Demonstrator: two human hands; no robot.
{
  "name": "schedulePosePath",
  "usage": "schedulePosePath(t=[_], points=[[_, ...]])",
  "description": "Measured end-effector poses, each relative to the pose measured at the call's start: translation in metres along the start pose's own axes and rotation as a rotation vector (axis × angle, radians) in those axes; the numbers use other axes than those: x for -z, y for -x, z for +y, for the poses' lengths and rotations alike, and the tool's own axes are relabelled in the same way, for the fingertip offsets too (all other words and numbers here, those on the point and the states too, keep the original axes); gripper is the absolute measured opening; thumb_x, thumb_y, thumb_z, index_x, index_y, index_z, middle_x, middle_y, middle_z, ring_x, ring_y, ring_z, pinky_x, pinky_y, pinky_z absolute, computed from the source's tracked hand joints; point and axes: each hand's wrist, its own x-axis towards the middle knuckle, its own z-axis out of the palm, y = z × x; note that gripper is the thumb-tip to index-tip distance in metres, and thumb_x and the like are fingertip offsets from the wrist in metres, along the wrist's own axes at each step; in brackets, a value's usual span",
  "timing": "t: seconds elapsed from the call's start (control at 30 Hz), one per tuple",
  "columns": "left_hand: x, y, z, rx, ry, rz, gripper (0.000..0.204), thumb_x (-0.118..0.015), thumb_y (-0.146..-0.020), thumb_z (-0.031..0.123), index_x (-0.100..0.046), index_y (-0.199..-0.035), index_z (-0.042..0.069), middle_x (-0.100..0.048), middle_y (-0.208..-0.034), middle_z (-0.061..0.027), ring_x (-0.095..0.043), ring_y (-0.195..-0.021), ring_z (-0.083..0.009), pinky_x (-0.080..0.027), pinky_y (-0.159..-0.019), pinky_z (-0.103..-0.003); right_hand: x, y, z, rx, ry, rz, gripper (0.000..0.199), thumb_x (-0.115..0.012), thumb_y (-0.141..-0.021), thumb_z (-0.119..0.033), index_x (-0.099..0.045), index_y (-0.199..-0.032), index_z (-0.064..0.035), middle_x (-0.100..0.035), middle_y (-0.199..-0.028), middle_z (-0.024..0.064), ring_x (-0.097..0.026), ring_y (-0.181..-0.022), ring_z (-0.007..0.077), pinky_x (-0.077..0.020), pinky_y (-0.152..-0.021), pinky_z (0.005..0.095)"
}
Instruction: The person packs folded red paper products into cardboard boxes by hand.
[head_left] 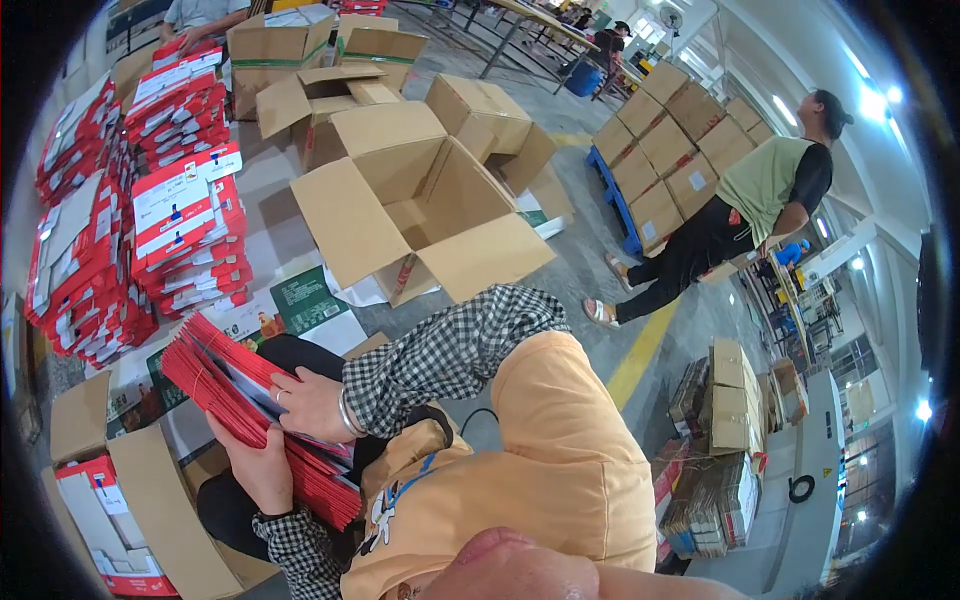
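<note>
A thick bundle of flat red folded cartons (190, 372) rests against my lap, its edges fanned, with white and grey faces showing in a gap. A thin band seems to cross its far end. My left hand (258, 468) grips the bundle's near side, fingers and thumb around the edges. My right hand (312, 404), with a ring and a silver bangle, is closed on the far side, its fingertips at the gap. Beside my left arm stands an open brown carton (160, 500) with red and white flat cartons (112, 510) packed inside.
Tall stacks of red and white flat cartons (185, 225) stand at the left. Open brown boxes (430, 200) sit ahead. A person (765, 190) stands at the right near a blue pallet (615, 205) of boxes. Flattened cardboard (712, 505) is piled at the lower right.
</note>
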Motion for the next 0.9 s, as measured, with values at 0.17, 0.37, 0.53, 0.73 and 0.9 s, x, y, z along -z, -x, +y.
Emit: schedulePosePath(t=[0.17,0.37,0.53,0.73,0.9], points=[[0.003,0.003,-0.007,-0.008,-0.027,0.025,0.088,-0.068,-0.075,0.016,-0.021,-0.149,0.006,-0.046,-0.136,-0.0275,-0.052,-0.121,-0.0403,-0.044,-0.097,-0.042,0.001,-0.005,-0.002,0.02,0.026,0.012,0.02,-0.057,-0.08,-0.019,-0.068,-0.088,-0.0045,-0.056,-0.113,0.0165,-0.047,-0.118,0.0347,-0.0437,-0.085,0.0484],[0.004,-0.004,0.016,0.008,-0.079,-0.006,0.092,-0.07,-0.075,0.031,-0.021,-0.148,0.002,-0.051,-0.13,-0.0291,-0.055,-0.113,-0.0435,-0.047,-0.093,-0.046,0.013,0.007,0.01,-0.085,-0.115,0.139,0.025,-0.061,-0.072,-0.012,-0.061,-0.092,0.0024,-0.056,-0.103,0.0227,-0.056,-0.097,0.041,-0.0507,-0.077,0.049],[0.003,-0.001,0.009,0.042,-0.112,0.036,0.094,-0.069,-0.072,0.028,-0.021,-0.148,0.001,-0.057,-0.117,-0.0278,-0.061,-0.1,-0.0423,-0.05,-0.086,-0.046,0.02,0.015,0.012,-0.092,-0.31,0.173,0.034,-0.074,-0.07,-0.007,-0.049,-0.091,0.0002,-0.051,-0.114,0.0254,-0.049,-0.114,0.0412,-0.0437,-0.093,0.0437],[0.002,0.007,0.007,0.077,-0.101,0.011,0.094,-0.069,-0.073,0.028,-0.02,-0.148,0.001,-0.058,-0.111,-0.0258,-0.062,-0.094,-0.0418,-0.051,-0.083,-0.047,0.022,0.019,0.006,-0.072,-0.323,0.119,0.034,-0.073,-0.07,-0.005,-0.048,-0.093,-0.0001,-0.049,-0.115,0.0266,-0.048,-0.114,0.0429,-0.0433,-0.092,0.0433],[-0.001,0.006,0.01,0.065,-0.128,0.025,0.093,-0.068,-0.074,0.028,-0.019,-0.148,0.001,-0.057,-0.11,-0.0269,-0.063,-0.093,-0.041,-0.052,-0.081,-0.046,0.026,0.013,0.003,-0.005,-0.285,0.156,0.033,-0.07,-0.068,-0.002,-0.048,-0.093,-0.0002,-0.05,-0.112,0.0241,-0.05,-0.108,0.0408,-0.0437,-0.091,0.0419]])
